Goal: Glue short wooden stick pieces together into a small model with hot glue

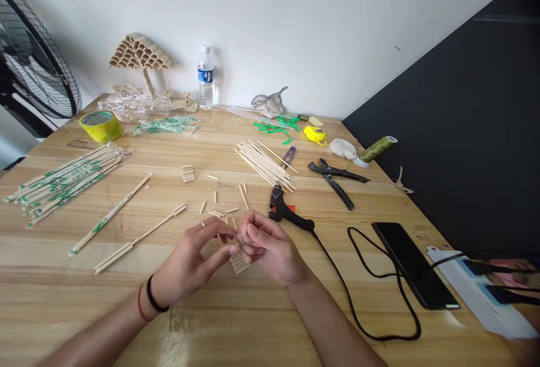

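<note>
My left hand [196, 254] has its thumb and forefinger apart, with the tips up against the fingers of my right hand [272, 246]. The right hand is closed, its fingers curled in. Whatever it may hold is hidden or too small to make out. Just below the fingertips lies a small flat panel of short wooden sticks [239, 264], partly covered by the hands. Several short cut stick pieces [216, 213] are scattered beyond them. A black hot glue gun [291, 215] lies right of my right hand. Left of my left hand rests a long joined stick piece [143, 236].
Bare sticks [265, 164] lie behind the glue gun, near pliers [335, 179] and a yellow tape measure [314, 135]. Wrapped chopsticks [70, 181] and yellow tape [101, 125] are at left. A water bottle [206, 78] stands behind. A phone [413, 264] and cables lie right.
</note>
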`<state>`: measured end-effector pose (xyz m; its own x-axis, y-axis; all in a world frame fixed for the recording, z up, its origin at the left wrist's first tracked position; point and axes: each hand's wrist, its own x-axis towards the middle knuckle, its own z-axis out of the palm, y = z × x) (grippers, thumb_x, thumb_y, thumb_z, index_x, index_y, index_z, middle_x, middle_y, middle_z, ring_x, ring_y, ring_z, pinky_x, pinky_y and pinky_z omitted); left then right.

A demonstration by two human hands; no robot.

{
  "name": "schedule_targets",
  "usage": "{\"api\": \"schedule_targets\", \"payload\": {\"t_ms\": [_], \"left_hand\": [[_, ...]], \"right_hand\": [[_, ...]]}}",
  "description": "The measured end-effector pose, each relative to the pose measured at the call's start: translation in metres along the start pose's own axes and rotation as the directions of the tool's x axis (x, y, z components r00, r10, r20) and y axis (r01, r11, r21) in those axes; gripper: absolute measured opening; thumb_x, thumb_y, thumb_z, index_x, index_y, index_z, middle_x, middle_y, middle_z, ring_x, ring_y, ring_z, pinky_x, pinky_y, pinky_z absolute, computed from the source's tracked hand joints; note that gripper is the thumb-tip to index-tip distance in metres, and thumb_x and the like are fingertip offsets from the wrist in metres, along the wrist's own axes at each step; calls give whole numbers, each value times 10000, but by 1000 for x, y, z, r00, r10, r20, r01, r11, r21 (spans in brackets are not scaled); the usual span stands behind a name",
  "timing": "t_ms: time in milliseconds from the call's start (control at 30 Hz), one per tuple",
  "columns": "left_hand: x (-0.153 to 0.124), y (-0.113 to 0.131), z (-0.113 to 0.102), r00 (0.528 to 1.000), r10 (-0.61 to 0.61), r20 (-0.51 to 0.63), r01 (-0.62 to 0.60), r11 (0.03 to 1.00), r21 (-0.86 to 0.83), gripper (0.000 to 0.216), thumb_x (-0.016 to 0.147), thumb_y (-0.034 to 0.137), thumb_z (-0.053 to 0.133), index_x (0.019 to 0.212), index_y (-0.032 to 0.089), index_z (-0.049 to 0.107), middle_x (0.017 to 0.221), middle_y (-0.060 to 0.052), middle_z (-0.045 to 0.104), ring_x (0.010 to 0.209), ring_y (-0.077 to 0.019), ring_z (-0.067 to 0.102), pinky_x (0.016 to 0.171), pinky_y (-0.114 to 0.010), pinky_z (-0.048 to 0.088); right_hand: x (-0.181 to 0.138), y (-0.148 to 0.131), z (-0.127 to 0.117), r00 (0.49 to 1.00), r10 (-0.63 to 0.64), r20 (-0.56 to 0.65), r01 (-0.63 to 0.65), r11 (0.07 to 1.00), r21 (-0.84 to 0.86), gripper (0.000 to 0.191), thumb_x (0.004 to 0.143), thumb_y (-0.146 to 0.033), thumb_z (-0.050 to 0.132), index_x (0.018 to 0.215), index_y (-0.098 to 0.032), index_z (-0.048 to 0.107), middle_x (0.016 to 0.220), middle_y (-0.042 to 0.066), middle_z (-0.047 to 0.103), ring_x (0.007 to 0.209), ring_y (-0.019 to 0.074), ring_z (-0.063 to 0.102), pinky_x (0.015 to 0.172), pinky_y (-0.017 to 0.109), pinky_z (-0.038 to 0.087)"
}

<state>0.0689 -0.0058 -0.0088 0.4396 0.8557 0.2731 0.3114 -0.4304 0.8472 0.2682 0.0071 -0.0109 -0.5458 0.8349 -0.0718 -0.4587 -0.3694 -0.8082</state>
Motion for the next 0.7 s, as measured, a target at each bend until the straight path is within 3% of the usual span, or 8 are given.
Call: {"api": "schedule_targets", "payload": {"t_ms": [233,700], "left_hand": [[0,-4,2,988,-138,-62,133,988,-85,184,981,318,674,886,183,757,806,-40,784,731,-170,706,716,-266,528],[0,-1,3,987,-114,-113,113,993,-21,198,991,288,624,869,176,733,739,-17,735,660,-130,655,653,-221,513]], "right_hand": [[2,8,1,995,-72,-72,46,948,-316,324,956,-486,696,854,-197,594,687,-40,502,594,112,407,586,271,333],[4,12,0,986,-127,-104,66,888,-455,270,953,-456,707,892,-200,651,710,-31,566,619,126,511,602,264,424]]}}
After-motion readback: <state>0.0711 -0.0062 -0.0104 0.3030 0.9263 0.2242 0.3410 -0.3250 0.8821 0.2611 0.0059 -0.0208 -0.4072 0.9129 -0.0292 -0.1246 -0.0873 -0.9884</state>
